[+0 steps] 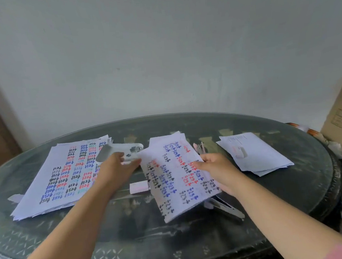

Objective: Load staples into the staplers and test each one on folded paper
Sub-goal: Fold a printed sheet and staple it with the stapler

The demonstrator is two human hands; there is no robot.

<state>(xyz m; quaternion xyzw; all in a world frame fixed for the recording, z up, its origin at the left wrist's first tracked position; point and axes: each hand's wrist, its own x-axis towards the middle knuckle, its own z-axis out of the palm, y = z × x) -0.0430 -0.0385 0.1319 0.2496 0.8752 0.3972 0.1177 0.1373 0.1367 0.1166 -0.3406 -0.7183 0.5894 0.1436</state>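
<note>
Centrally above the round dark glass surface [175,241], a folded white sheet of coloured handwriting [176,176] is held up, with an opened white stapler [225,206] lying partly beneath. The right hand [216,170] pinches its right edge between the fingers. The left hand [116,170] meets the left edge, grip unclear. Flattening the fold first should help.

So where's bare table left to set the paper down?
Bare: the table's near edge, in front of the stack and open stapler, and the far strip behind the tray. Crowded: the middle, from stack to folded pile.
</note>
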